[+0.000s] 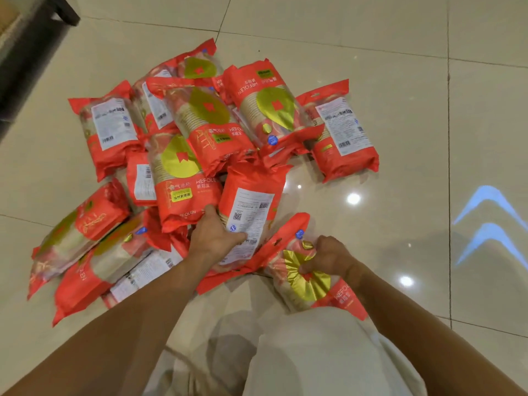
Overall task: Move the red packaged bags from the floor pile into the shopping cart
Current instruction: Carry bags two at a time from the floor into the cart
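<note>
pile of red bags [200, 132] on floor [371, 52]; left hand [213, 232] fingers [210, 211] curled round label-side bag [251, 204], right hand [328, 255] fingers [307, 268] pinching gold-print bag [311, 287].

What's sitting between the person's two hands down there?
In the head view: the white-label bag gripped by the left hand, and the red top flap of the gold-leaf bag that the right hand holds.
</note>
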The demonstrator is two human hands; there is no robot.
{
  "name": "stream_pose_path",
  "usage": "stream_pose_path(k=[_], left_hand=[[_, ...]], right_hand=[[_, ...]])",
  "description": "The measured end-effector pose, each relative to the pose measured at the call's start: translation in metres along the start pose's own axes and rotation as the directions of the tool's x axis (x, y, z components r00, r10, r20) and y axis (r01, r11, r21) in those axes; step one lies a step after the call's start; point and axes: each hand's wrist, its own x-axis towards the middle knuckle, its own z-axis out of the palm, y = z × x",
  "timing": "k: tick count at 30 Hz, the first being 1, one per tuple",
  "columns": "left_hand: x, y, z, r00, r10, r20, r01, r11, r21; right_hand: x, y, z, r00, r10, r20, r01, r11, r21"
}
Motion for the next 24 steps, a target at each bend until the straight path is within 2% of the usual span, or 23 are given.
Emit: stream_pose_path(k=[4,6,9,12,19,24], left_hand=[[-0.033,0.006,-0.042,0.995,0.004,-0.099,-0.011,0.997,-0.07],[-0.058,0.016,-0.084,0.988,-0.022,-0.152,-0.001,0.988,-0.153],[-0.103,0.043,-0.163,0.977,-0.062,-0.206,0.008,0.968,-0.252],[-0.166,0.087,-0.256,0.973,-0.07,-0.221,-0.01,0.94,-0.342],[-0.337,0.197,-0.491,0.972,0.006,-0.235,-0.135,0.833,-0.537],[-0.443,0.257,-0.64,0.932,0.12,-0.342,-0.312,0.746,-0.589]], right_hand=[[-0.051,-0.014,-0.022,0.987,-0.052,-0.15,0.05,0.999,-0.013],[-0.087,-0.029,-0.05,0.969,-0.06,-0.241,0.091,0.988,0.121],[-0.158,-0.066,-0.116,0.938,-0.01,-0.347,0.153,0.909,0.388],[-0.255,-0.12,-0.201,0.897,-0.025,-0.442,0.271,0.821,0.503],[-0.519,-0.251,-0.388,0.783,-0.031,-0.622,0.478,0.669,0.569],[-0.677,-0.318,-0.478,0.665,-0.091,-0.741,0.64,0.582,0.502]])
